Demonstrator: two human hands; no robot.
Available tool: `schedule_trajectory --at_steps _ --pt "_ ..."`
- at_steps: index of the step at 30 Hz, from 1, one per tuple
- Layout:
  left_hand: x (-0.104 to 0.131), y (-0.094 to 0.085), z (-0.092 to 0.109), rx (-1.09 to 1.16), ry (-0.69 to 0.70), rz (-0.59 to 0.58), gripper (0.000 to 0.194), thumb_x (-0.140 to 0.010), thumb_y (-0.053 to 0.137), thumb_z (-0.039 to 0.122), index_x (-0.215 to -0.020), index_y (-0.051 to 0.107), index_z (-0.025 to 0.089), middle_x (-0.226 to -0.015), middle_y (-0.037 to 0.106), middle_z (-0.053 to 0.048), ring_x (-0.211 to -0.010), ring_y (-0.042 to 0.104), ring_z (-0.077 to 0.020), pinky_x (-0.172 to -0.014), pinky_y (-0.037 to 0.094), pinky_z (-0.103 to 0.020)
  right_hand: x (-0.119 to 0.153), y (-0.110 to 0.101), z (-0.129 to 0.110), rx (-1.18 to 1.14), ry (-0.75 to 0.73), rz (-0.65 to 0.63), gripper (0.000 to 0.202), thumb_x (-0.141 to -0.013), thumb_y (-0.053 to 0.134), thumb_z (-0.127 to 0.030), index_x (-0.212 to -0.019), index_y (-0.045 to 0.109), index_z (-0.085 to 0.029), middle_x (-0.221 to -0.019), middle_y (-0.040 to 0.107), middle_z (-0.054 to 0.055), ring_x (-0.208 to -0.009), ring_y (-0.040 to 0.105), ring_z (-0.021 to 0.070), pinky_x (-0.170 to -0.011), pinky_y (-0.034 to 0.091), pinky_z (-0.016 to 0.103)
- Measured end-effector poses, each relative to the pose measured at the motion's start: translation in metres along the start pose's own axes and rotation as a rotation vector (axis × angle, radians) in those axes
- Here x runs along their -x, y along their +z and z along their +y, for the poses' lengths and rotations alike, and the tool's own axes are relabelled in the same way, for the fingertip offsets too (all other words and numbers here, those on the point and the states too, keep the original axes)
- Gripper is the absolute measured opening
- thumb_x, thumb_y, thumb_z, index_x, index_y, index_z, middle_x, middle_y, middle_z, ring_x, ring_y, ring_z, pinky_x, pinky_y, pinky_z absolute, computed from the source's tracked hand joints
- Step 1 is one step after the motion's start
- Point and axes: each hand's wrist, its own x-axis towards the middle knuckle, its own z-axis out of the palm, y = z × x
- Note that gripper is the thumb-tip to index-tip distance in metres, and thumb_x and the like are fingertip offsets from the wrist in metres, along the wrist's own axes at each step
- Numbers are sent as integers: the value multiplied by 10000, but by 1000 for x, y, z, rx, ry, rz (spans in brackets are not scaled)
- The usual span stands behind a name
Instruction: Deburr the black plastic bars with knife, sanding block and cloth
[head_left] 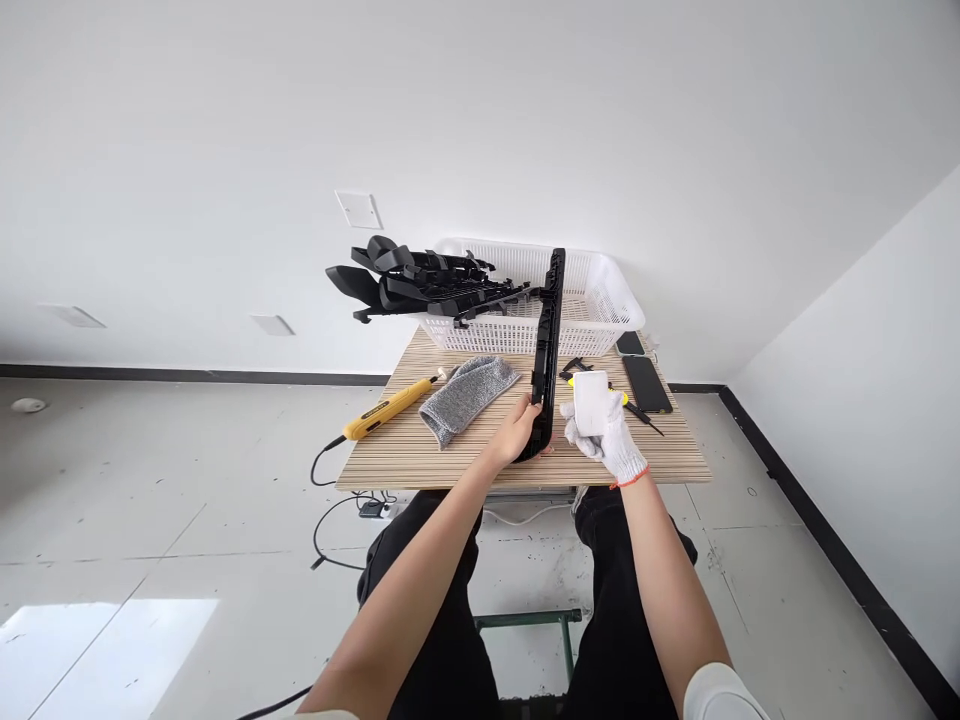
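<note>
Bare, my left hand (517,432) is closed around the lower end of a long black plastic trim piece (548,340), held upright over the small table. Its upper end reaches up in front of the white basket. My right hand (611,445), in a white knit glove with an orange cuff edge, grips a small white rounded block (592,402) whose kind I cannot make out. The block is close to the right of the trim piece, apart from it. Left of my left hand lies a folded grey cloth (469,397), beside a yellow corded tool (390,408).
At the back of the slatted table (420,468), a white plastic basket (517,333) holds several black plastic parts (427,282), jutting over its left side. A black phone (646,384) lies at the right edge, near a black-and-yellow tool (643,412). Cables (322,525) hang at the left.
</note>
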Motion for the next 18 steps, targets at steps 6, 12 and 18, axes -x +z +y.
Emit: schedule_trajectory --at_steps 6,12,18 --pt "-6 -10 -10 -303 278 84 259 -954 463 371 -1106 545 179 -1065 683 -71 -1031 636 -220 -921 487 -347 -2 19 -9 239 250 16 610 -795 600 -709 -952 663 -123 -724 717 136 -363 521 118 -276 186 189" --pt "-13 -12 -16 -465 351 175 302 -994 404 419 -1036 567 167 -1060 678 -99 -1038 623 -250 -950 453 -373 -14 31 4 150 43 505 402 -797 649 -577 -891 556 -197 -546 604 -2 -332 443 85 -291 244 175" --pt "-17 -11 -21 -430 406 251 292 -998 401 387 -1087 581 174 -1062 696 -97 -1081 624 -254 -971 458 -374 -9 35 8 262 38 510 384 -767 686 -541 -793 506 -203 -519 555 -11 -372 488 107 -287 266 182"
